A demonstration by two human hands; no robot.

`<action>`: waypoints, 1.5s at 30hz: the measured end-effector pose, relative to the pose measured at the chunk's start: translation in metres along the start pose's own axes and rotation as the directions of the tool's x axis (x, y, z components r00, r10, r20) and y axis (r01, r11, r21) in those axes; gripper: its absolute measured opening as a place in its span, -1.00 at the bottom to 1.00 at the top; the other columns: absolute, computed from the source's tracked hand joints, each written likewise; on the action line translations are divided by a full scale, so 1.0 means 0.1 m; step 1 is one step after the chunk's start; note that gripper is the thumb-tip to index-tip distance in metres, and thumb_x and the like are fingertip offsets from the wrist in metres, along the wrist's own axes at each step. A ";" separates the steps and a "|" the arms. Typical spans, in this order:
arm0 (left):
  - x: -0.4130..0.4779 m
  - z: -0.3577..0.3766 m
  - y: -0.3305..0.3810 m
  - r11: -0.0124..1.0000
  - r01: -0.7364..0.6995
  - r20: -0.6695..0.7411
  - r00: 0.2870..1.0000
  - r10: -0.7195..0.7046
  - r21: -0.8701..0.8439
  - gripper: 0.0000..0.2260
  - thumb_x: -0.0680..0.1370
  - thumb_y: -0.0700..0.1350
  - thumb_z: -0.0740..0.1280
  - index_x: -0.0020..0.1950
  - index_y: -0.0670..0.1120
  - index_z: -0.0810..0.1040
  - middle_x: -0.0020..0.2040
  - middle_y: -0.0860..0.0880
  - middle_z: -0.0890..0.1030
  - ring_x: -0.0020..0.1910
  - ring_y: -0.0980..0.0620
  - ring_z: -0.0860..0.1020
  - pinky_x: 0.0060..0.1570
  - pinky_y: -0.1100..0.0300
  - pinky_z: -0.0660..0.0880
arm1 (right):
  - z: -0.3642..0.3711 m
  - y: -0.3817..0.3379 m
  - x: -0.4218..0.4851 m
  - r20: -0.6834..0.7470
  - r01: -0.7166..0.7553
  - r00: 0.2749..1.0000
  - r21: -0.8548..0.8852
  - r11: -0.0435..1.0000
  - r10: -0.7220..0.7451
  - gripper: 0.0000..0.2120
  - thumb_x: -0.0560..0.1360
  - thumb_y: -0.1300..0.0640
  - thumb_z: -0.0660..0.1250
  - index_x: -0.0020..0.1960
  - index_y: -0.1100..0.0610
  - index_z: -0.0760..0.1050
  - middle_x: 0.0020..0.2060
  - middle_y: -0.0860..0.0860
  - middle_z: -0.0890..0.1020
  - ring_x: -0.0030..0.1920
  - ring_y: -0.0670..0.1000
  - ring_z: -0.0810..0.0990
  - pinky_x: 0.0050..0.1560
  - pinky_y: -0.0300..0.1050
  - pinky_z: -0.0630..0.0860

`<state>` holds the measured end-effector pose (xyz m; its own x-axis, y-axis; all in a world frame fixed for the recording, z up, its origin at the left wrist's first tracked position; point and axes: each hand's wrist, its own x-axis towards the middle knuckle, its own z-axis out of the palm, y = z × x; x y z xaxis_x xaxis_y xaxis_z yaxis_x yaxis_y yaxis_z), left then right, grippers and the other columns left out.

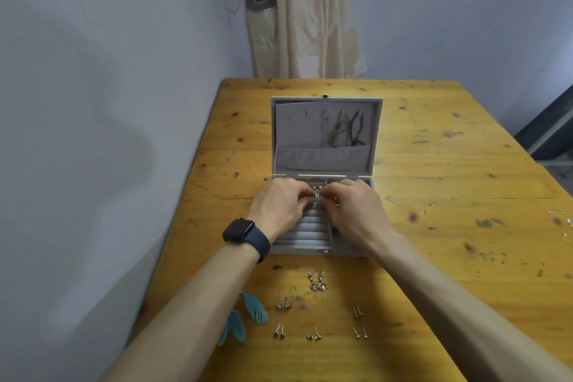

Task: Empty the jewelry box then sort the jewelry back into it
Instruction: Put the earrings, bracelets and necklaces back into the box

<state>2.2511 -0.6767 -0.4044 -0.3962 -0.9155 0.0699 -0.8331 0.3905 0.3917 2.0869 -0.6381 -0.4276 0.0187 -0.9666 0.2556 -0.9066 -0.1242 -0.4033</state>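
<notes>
1. Here, I see the grey jewelry box mid-worktop, lid raised at the far side, its ring rolls running left–right.
2. My left hand and right hand meet over the rolls — fingers pinching a small ring.
3. Stud earrings lie nearer me.

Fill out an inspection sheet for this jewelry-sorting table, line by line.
Surface: wooden table, knotty, stained.
Job's things: grey jewelry box open, lid upright with necklaces hanging inside it; earring pairs laid in rows in front of the box, among them drop earrings, stud pairs and teal feather earrings.
Clutter: nothing seen.
Grippers: left hand and right hand meet over the box's ring rolls, pinching a small piece between them; a dark watch sits on the left wrist.
Cables: nothing seen.
Surroundings: pale walls, cream curtain in the corner.
</notes>
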 end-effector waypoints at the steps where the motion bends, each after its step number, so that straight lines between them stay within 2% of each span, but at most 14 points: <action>1: 0.01 0.01 0.00 1.000 0.004 0.004 1.000 -0.004 0.003 -0.80 0.61 0.02 0.33 0.17 0.07 0.67 0.10 0.03 0.68 0.09 0.01 0.59 0.08 0.06 0.54 | 0.00 0.00 0.01 0.001 -0.003 1.000 -0.001 1.000 0.003 -0.78 0.58 0.10 0.31 0.14 0.03 0.67 0.01 0.03 0.68 0.01 0.13 0.55 0.00 -0.04 0.45; 6: 0.03 0.04 0.02 0.999 0.035 -0.019 0.999 -0.035 0.023 -0.80 0.59 0.06 0.34 0.16 0.07 0.67 0.06 0.02 0.66 0.06 -0.02 0.59 0.00 0.05 0.56 | 0.03 -0.02 0.06 0.019 -0.048 0.999 0.038 0.998 0.047 -0.79 0.55 0.09 0.32 0.12 0.01 0.69 0.00 0.01 0.68 0.05 0.12 0.56 0.05 -0.05 0.46; 13: 0.00 0.07 0.04 0.997 0.053 -0.082 0.995 -0.049 0.052 -0.80 0.58 0.09 0.35 0.13 0.08 0.67 0.05 0.03 0.66 0.05 0.00 0.59 -0.06 0.11 0.54 | 0.08 -0.01 0.01 -0.029 -0.102 0.994 0.060 0.993 0.104 -0.86 0.49 0.04 0.38 0.00 0.03 0.67 -0.11 0.03 0.65 -0.05 0.10 0.56 -0.09 -0.12 0.35; 18: -0.01 0.13 0.03 0.997 0.082 -0.095 0.992 -0.082 -0.009 -0.81 0.58 0.11 0.34 0.11 0.11 0.66 0.04 0.07 0.66 0.02 0.03 0.59 -0.09 0.11 0.55 | 0.09 -0.01 -0.01 -0.059 -0.110 0.991 0.098 0.989 0.116 -0.87 0.48 0.03 0.41 -0.03 0.04 0.68 -0.15 0.01 0.65 -0.09 0.07 0.60 -0.12 -0.14 0.41; 23: -0.02 0.17 0.05 0.989 0.130 -0.123 0.983 -0.138 -0.072 -0.83 0.58 0.11 0.34 0.09 0.12 0.67 0.04 0.09 0.65 0.03 0.04 0.58 -0.08 0.12 0.54 | 0.12 -0.02 -0.03 -0.080 -0.112 0.990 0.091 0.990 0.119 -0.87 0.49 0.01 0.41 -0.02 0.02 0.68 -0.15 0.00 0.67 -0.09 0.07 0.62 -0.09 -0.09 0.48; 30: -0.01 0.15 0.09 0.993 0.116 -0.136 0.984 -0.114 0.008 -0.80 0.59 0.10 0.34 0.12 0.09 0.68 0.05 0.06 0.63 0.03 0.02 0.59 -0.17 0.19 0.44 | 0.10 -0.03 -0.06 -0.092 -0.093 0.991 0.070 0.993 0.099 -0.86 0.51 0.05 0.40 0.01 0.04 0.69 -0.10 0.03 0.70 -0.07 0.11 0.59 -0.04 -0.06 0.48; 34: -0.03 0.15 0.07 0.995 0.103 -0.114 0.988 -0.100 0.017 -0.79 0.59 0.13 0.33 0.15 0.10 0.64 0.06 0.07 0.63 0.04 0.02 0.59 -0.12 0.13 0.55 | 0.10 -0.01 -0.07 -0.110 -0.072 0.991 0.057 0.996 0.078 -0.86 0.53 0.05 0.39 0.01 0.05 0.69 -0.10 0.03 0.71 -0.08 0.10 0.61 -0.05 -0.05 0.49; 38: -0.06 0.12 0.08 0.995 0.092 -0.092 0.992 -0.089 0.033 -0.82 0.59 0.06 0.32 0.17 0.12 0.60 0.07 0.09 0.64 0.04 0.03 0.59 -0.13 0.15 0.52 | 0.10 -0.03 -0.08 -0.105 -0.075 0.991 0.057 0.996 0.081 -0.86 0.53 0.04 0.38 0.03 0.06 0.66 -0.10 0.02 0.71 -0.07 0.09 0.62 -0.06 -0.04 0.50; 42: -0.25 -0.01 0.11 0.996 0.056 -0.115 0.991 -0.063 -0.063 -0.84 0.58 0.04 0.32 0.13 0.12 0.61 0.01 0.15 0.65 -0.02 0.13 0.59 -0.10 0.19 0.58 | -0.04 -0.07 -0.27 -0.150 -0.055 0.985 0.165 0.985 0.080 -0.87 0.51 0.06 0.43 0.04 0.05 0.65 -0.13 -0.04 0.69 -0.14 -0.01 0.61 -0.14 -0.13 0.52; 45: -0.59 -0.07 0.08 0.990 0.024 -0.095 0.995 -0.038 -0.140 -0.87 0.59 0.06 0.33 0.08 0.12 0.62 -0.07 0.21 0.61 -0.09 0.27 0.54 -0.15 0.37 0.51 | -0.21 -0.12 -0.64 -0.115 -0.025 0.991 0.319 0.947 0.065 -0.87 0.49 0.11 0.47 0.04 0.04 0.67 -0.15 -0.11 0.68 -0.19 -0.17 0.59 -0.15 -0.36 0.52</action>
<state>2.2705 -0.6197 -0.3988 -0.3258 -0.9347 0.1417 -0.7802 0.3505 0.5181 2.0874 -0.5704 -0.4210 -0.0891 -0.9404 0.3283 -0.7248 -0.1649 -0.6690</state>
